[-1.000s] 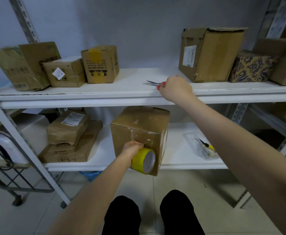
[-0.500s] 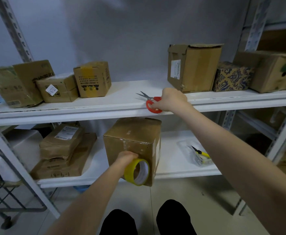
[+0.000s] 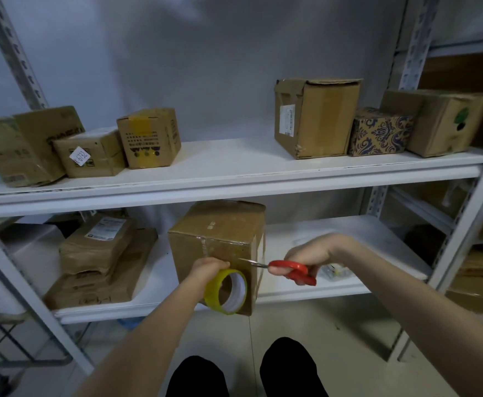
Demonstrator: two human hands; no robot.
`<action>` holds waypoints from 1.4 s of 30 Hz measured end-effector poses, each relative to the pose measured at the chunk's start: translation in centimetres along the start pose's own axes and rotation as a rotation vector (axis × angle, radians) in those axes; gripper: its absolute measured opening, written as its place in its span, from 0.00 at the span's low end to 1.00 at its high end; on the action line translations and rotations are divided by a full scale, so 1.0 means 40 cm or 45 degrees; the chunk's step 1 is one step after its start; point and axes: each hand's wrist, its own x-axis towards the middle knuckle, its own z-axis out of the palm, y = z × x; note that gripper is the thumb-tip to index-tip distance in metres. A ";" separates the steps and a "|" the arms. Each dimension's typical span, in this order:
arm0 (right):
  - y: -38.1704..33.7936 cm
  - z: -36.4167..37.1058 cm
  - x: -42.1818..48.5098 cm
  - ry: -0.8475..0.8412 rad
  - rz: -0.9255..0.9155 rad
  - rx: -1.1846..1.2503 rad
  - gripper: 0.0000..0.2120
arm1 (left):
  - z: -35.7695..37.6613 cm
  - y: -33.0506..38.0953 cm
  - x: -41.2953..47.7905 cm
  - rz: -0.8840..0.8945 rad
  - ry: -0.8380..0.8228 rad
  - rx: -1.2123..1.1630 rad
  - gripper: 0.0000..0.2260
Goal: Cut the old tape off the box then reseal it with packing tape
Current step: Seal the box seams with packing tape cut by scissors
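A brown cardboard box [image 3: 220,233] with clear tape across its front stands at the edge of the lower white shelf [image 3: 334,287]. My left hand [image 3: 207,267] grips a yellow roll of packing tape [image 3: 226,290] against the box's front face. My right hand [image 3: 312,253] holds red-handled scissors [image 3: 291,269], their thin blades pointing left at the box's front right edge, just above the roll.
Several cardboard boxes sit on the upper shelf [image 3: 228,167], and a patterned box [image 3: 379,131] is among them. Flat brown parcels [image 3: 99,259] are stacked left of the box. A clear packet [image 3: 334,270] lies on the lower shelf behind my right hand. Metal uprights [image 3: 461,224] frame the bay.
My right hand has lifted the red scissors off the upper shelf and brought them down to the box's front. My left hand stayed with the tape roll on the box.
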 end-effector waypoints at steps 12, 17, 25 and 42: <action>-0.002 0.015 0.126 0.016 -0.047 0.300 0.30 | -0.008 -0.010 -0.002 -0.052 -0.093 -0.036 0.06; -0.038 0.030 0.158 0.049 -0.103 0.265 0.31 | -0.009 -0.012 -0.001 -0.127 -0.173 -0.089 0.14; -0.048 0.031 0.136 0.204 -0.241 0.204 0.20 | -0.042 -0.012 0.004 -0.161 -0.207 -0.041 0.12; -0.111 0.043 0.102 0.223 -0.104 -0.216 0.19 | -0.087 0.025 0.009 -0.176 -0.138 0.391 0.08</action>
